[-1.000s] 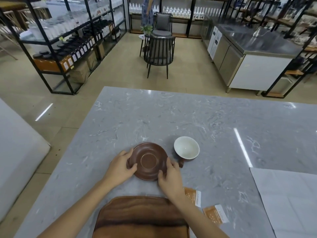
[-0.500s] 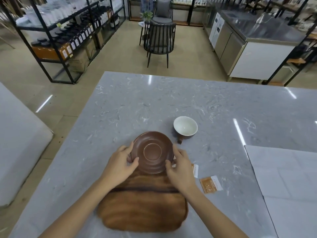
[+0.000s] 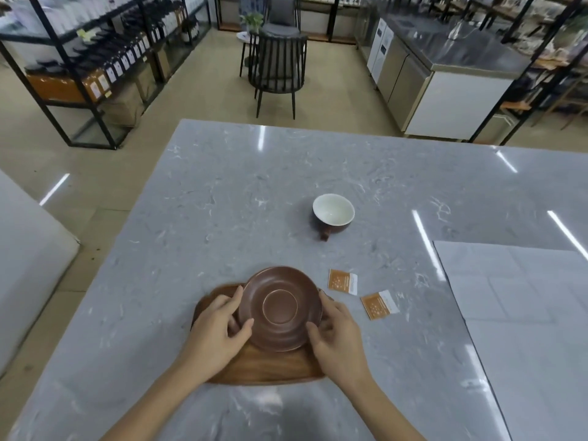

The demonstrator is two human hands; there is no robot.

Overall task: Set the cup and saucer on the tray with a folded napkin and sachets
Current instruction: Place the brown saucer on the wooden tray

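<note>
A brown saucer (image 3: 280, 308) is over the wooden tray (image 3: 264, 366) near the table's front edge. My left hand (image 3: 216, 332) grips the saucer's left rim and my right hand (image 3: 339, 337) grips its right rim. Whether the saucer rests on the tray or is just above it I cannot tell. The brown cup (image 3: 333, 215) with a white inside stands farther back on the table, handle toward me. Two orange sachets (image 3: 342, 281) (image 3: 379, 304) lie flat to the right of the tray. A large white napkin (image 3: 521, 316) lies unfolded at the right.
The grey marble table (image 3: 222, 198) spreads around these things. Beyond its far edge stand a black chair (image 3: 280, 63), dark shelving (image 3: 95, 58) on the left and a steel counter (image 3: 445, 68) on the right. A white block (image 3: 28, 256) is left of the table.
Both hands have carried the saucer from the bare table beside the cup toward me and over the wooden tray. The cup and sachets have stayed in place.
</note>
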